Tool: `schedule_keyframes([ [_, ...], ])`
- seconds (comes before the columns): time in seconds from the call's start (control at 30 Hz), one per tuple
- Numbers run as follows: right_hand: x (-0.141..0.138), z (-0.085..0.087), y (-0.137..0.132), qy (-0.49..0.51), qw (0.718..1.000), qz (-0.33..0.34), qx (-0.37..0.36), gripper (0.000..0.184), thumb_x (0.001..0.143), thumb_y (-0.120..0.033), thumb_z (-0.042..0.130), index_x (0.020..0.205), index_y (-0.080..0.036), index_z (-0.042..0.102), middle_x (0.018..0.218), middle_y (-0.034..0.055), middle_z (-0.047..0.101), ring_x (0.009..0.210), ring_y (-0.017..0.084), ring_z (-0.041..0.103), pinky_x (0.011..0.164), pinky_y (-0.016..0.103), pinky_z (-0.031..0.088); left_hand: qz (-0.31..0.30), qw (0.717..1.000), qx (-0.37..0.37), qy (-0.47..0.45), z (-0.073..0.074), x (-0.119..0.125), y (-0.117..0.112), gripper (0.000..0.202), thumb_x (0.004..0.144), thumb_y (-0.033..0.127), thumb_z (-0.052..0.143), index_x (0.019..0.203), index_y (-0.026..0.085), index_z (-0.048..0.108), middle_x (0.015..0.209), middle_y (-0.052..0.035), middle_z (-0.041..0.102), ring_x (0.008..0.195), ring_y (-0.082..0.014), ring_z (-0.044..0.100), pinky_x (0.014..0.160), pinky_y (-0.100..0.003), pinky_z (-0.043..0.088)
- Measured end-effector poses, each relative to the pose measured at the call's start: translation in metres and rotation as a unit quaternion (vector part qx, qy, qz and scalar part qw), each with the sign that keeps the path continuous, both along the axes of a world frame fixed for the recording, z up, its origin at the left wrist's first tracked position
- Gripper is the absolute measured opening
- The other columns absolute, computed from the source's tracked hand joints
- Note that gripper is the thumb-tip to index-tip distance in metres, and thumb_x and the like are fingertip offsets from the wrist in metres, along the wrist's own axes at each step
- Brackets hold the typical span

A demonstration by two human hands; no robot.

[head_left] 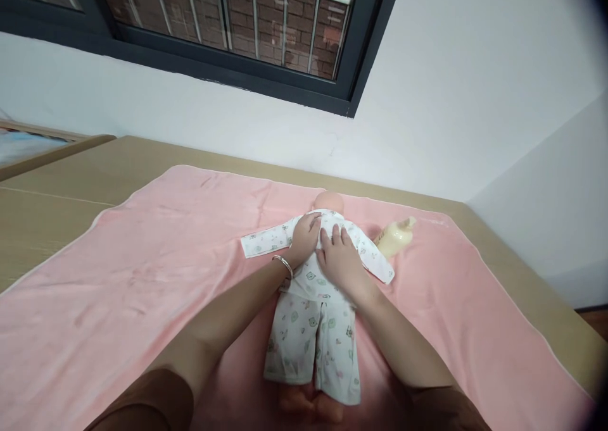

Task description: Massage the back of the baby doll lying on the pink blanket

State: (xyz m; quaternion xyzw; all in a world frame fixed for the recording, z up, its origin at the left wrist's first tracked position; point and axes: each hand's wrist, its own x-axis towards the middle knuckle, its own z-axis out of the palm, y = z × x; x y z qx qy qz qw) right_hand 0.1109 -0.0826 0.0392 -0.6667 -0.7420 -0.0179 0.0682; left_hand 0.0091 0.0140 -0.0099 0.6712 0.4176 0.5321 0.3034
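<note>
A baby doll point(313, 278) lies on the pink blanket, dressed in a white printed top and matching trousers point(294, 339). Its bald head point(329, 201) points away from me, and its feet show at the bottom of the view. The sleeves spread out to both sides. My left hand point(304, 237), below a silver bangle point(284, 265), rests on the left side of the doll's upper body with its fingers stretched out. Flat on the right side of the upper body lies my right hand point(341, 259), fingers spread. Neither hand grips anything.
A cream pump bottle point(396, 236) lies tilted beside the doll's right-hand sleeve. The pink blanket point(156, 260) covers much of a wooden surface point(61, 219). Behind stands a white wall point(403, 146) with a dark-framed, barred window point(304, 83).
</note>
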Motion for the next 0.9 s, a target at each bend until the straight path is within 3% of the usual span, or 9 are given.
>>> schedule_keyframes([
  [0.17, 0.01, 0.006, 0.008, 0.019, 0.995, 0.093, -0.033, 0.064, 0.099, -0.046, 0.046, 0.156, -0.02, 0.034, 0.166, 0.0114, 0.02, 0.153, 0.04, 0.011, 0.123, 0.058, 0.015, -0.005, 1.0, -0.017, -0.019, -0.001, -0.001, 0.003, 0.031, 0.097, 0.025, 0.042, 0.109, 0.018, 0.069, 0.118, -0.0092, 0.072, 0.115, -0.023, 0.064, 0.108, -0.043, 0.047],
  [0.3, 0.018, 0.006, 0.013, 0.016, 0.995, 0.093, -0.031, 0.067, 0.1, -0.053, 0.044, 0.158, -0.023, 0.029, 0.167, 0.0133, 0.015, 0.155, 0.035, 0.007, 0.123, 0.057, 0.012, -0.014, 0.999, -0.025, -0.035, -0.001, -0.002, 0.005, 0.03, 0.097, 0.027, 0.042, 0.106, 0.018, 0.07, 0.116, -0.0087, 0.073, 0.113, -0.0227, 0.065, 0.107, -0.042, 0.048],
  [0.47, 0.014, 0.009, 0.004, 0.009, 0.993, 0.102, -0.058, 0.066, 0.099, -0.054, 0.046, 0.156, -0.025, 0.034, 0.168, 0.015, 0.011, 0.154, 0.041, 0.001, 0.121, 0.062, 0.011, -0.033, 0.995, -0.066, -0.07, 0.0, -0.004, 0.006, 0.027, 0.095, 0.025, 0.045, 0.104, 0.02, 0.07, 0.117, -0.0061, 0.073, 0.114, -0.0216, 0.065, 0.107, -0.039, 0.048],
  [0.67, 0.021, 0.018, 0.001, 0.027, 0.985, 0.127, -0.111, 0.069, 0.094, -0.063, 0.052, 0.155, -0.033, 0.036, 0.169, 0.0074, 0.004, 0.153, 0.041, -0.006, 0.122, 0.062, 0.008, -0.05, 0.993, -0.075, -0.074, 0.003, -0.007, 0.006, 0.025, 0.093, 0.023, 0.048, 0.103, 0.019, 0.07, 0.118, -0.0066, 0.073, 0.116, -0.0214, 0.064, 0.108, -0.039, 0.046],
  [0.9, 0.033, 0.027, -0.001, 0.045, 0.978, 0.164, -0.123, 0.067, 0.09, -0.064, 0.059, 0.15, -0.036, 0.045, 0.169, 0.0038, 0.006, 0.154, 0.04, -0.005, 0.122, 0.061, 0.009, -0.039, 0.995, -0.072, -0.058, 0.003, -0.006, 0.007, 0.025, 0.095, 0.024, 0.047, 0.104, 0.019, 0.07, 0.119, -0.0061, 0.073, 0.115, -0.0211, 0.065, 0.106, -0.037, 0.047],
])
